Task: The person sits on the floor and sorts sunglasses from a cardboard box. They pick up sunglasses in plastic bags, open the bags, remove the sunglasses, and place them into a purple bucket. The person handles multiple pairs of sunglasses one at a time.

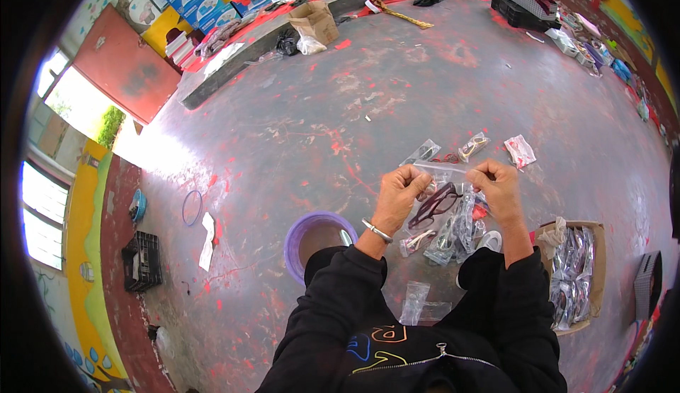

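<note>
Between my hands a clear plastic zip bag (440,167) is stretched by its top edge. My left hand (405,185) pinches one upper corner, and my right hand (494,180) pinches the other. Dark-framed eyeglasses (434,205) show below the bag's top edge; whether they are inside it I cannot tell. Beneath, on the floor, lies a pile of bagged eyeglasses (451,236), with a small bag holding pale-armed glasses (417,242) at its left. Beyond my hands are bagged glasses (474,146) and a crumpled white-and-red packet (520,151).
A purple basin (291,249) stands by my left knee. At my right is a cardboard box (597,281) full of bagged eyeglasses. Flat clear bags (415,302) lie between my legs. A black crate (142,261) stands by the left wall, and a raised ledge (212,84) runs along the back.
</note>
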Demonstrator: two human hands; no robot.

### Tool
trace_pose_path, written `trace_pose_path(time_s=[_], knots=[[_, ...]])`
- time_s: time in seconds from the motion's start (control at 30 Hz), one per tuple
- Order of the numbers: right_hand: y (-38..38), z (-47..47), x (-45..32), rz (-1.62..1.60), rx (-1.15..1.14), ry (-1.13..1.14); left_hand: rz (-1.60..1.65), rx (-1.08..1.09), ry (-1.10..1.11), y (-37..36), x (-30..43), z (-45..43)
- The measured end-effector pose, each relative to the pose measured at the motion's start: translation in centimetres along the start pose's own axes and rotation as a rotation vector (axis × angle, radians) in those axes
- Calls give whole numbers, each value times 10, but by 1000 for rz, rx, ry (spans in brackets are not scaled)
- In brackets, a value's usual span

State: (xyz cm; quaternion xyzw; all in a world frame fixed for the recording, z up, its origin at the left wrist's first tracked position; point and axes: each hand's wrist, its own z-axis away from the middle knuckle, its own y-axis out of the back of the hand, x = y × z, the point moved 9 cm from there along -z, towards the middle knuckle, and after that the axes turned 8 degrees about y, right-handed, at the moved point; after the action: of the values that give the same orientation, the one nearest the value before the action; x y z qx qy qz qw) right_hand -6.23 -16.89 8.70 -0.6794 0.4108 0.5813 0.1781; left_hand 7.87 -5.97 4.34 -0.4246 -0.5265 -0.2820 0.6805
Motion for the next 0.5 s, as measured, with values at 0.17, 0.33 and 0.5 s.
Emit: trace_pose_path(time_s=[0.17,0.33,0.5], knots=[[-3,0,-5,-47,23,41,27,21,14,5,-1,2],[-17,-1,13,-517,-67,-89,269,43,94,7,-10,-5],[-87,27,20,-390,-527,-279,477,119,23,22,1,-5]])
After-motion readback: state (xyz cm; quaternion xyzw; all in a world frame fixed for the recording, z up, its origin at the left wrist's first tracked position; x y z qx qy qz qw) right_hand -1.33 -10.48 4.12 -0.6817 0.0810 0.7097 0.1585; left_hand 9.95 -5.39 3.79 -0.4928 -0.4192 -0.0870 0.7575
